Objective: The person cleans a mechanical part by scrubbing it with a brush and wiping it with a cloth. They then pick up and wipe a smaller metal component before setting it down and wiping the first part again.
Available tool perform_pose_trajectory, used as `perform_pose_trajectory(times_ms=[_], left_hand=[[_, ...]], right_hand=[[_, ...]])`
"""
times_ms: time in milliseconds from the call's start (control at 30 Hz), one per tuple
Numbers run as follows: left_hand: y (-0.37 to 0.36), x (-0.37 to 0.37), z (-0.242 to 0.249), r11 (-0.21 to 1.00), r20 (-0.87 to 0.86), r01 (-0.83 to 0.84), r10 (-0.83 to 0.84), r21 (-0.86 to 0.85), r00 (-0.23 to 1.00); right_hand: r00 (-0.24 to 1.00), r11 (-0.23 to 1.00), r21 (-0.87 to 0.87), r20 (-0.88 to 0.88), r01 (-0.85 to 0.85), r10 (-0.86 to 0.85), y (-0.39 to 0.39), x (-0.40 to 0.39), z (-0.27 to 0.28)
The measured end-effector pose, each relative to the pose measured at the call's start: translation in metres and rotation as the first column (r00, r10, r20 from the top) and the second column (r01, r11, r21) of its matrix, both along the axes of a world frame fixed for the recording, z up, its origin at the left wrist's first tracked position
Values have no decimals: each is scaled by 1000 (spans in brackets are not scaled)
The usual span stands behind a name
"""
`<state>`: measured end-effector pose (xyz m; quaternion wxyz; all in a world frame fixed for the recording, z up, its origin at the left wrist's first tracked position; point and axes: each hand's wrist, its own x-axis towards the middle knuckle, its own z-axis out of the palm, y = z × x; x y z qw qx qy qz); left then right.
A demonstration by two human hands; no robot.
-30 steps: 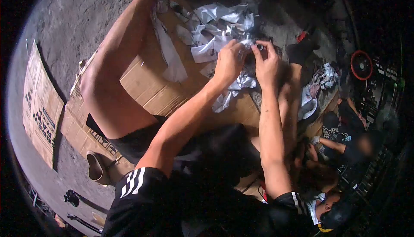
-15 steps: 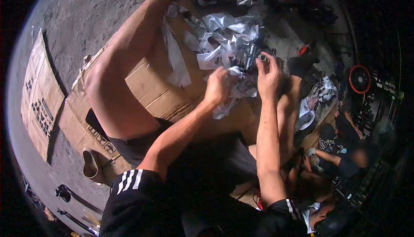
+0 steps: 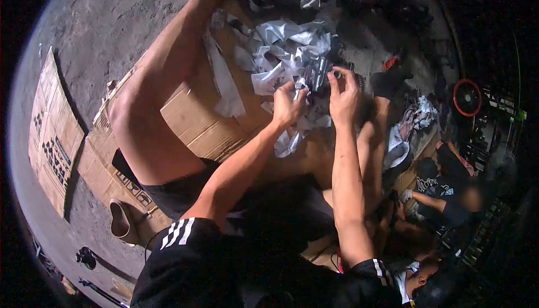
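My right hand [image 3: 343, 97] pinches a small metal ring [image 3: 337, 74] between thumb and fingertips. My left hand [image 3: 287, 106] is closed, with a bit of white rag [image 3: 301, 85] at its thumb and fingertips. Between and just beyond the hands lie shiny metal cylinders [image 3: 318, 72], their number hard to make out. A heap of white cloth scraps [image 3: 285, 32] spreads around and beyond them. Another loose scrap [image 3: 287, 142] lies below my left hand.
Cardboard [image 3: 196, 120] lies under my legs, with a second sheet [image 3: 53, 139] at left. A shoe [image 3: 122, 221] rests on the cardboard. More rags [image 3: 412, 123] lie at right, near a red-rimmed wheel [image 3: 467, 97]. Other people [image 3: 449, 196] sit at the lower right.
My left hand has moved right and slightly up, closer to the metal cylinders, and its fingers show more clearly. My right hand keeps the ring, shifted slightly left.
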<state>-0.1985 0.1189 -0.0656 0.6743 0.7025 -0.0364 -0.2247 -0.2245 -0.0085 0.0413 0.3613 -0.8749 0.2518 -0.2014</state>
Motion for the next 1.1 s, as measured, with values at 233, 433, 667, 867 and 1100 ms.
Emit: perform_pose_trajectory(times_ms=[233, 433, 667, 867, 1100], left_hand=[[2, 4, 10, 985, -11, -129, 129, -115, 992], [-38, 59, -22, 995, 137, -79, 70, 65, 988], [-2, 11, 4, 997, 125, -5, -5, 77, 992], [-18, 63, 18, 998, -415, 20, -41, -55, 909], [39, 34, 122, 817, -291, 459, -560, -350, 776]], right_hand=[[995, 998, 39, -91, 43, -39, 8, -6, 10], [997, 1000, -2, -77, 29, -29, 5, -1, 11], [999, 1000, -3, 46, 18, -17, -1, 7, -4], [985, 997, -78, 173, 14, 0, 3, -5, -4], [940, 993, 48, 329, -109, 87, 71, -56, 22]])
